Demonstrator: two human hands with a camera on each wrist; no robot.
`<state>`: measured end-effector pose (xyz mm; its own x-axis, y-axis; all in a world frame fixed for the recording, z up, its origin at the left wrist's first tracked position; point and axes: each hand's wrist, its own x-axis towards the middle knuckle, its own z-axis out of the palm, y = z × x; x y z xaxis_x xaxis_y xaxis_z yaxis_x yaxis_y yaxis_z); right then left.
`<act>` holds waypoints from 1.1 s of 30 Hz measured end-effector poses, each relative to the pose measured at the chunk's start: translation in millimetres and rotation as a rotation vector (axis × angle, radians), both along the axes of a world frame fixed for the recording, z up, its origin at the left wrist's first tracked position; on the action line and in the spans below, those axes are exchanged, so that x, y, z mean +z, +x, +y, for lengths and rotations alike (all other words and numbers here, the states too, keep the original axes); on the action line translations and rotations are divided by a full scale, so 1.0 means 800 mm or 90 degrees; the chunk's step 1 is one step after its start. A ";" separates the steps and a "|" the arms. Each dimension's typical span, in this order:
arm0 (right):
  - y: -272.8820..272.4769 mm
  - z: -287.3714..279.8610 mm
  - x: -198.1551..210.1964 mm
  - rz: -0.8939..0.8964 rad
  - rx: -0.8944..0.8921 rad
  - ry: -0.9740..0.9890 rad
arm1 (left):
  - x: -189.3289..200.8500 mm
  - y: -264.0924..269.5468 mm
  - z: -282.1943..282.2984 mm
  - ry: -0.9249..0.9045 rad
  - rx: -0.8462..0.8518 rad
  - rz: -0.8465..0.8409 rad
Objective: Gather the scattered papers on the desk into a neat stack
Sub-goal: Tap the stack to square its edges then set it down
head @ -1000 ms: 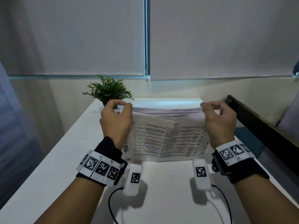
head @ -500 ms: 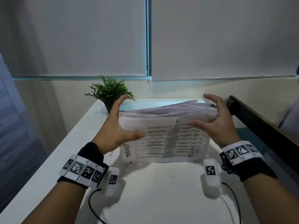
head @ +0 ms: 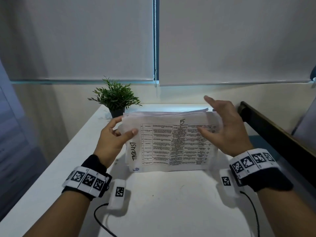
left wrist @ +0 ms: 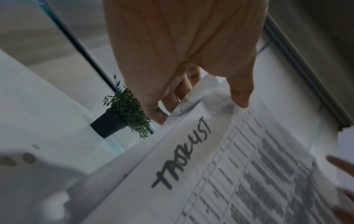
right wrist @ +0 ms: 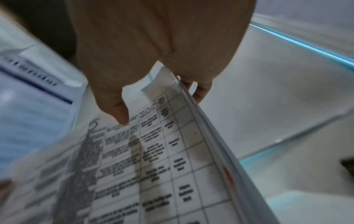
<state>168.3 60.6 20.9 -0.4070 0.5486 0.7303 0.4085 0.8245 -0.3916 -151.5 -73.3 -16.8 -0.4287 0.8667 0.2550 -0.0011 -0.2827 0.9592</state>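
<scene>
Stack of white printed papers [head: 172,142]: standing on its long edge on white desk [head: 167,202], between both hands.
Left hand [head: 112,139]: at 9 o'clock, thumb and fingers pinching the stack's edge.
Right hand [head: 225,132]: at 3 o'clock, fingers spread wide, thumb touching the front sheet.

Bare table [head: 171,202] lies open nearer than the potted plant [head: 116,98] (which blocks the far left corner); a dark rail [head: 273,134] bounds its right.
</scene>
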 end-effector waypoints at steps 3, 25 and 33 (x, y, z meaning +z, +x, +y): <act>-0.008 0.002 -0.003 -0.043 -0.019 0.002 | -0.003 0.009 -0.002 -0.032 -0.028 0.050; -0.041 -0.024 0.064 -0.167 -0.043 -0.048 | 0.157 0.073 -0.003 0.082 0.086 0.629; -0.048 -0.017 0.028 0.277 0.177 -0.384 | 0.132 0.059 -0.011 0.002 0.337 0.400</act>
<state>129.9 47.3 43.5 -0.3333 0.8205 0.4644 -0.0732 0.4685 -0.8804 -104.1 -82.0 88.6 -0.5574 0.5885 0.5857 0.6701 -0.0977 0.7358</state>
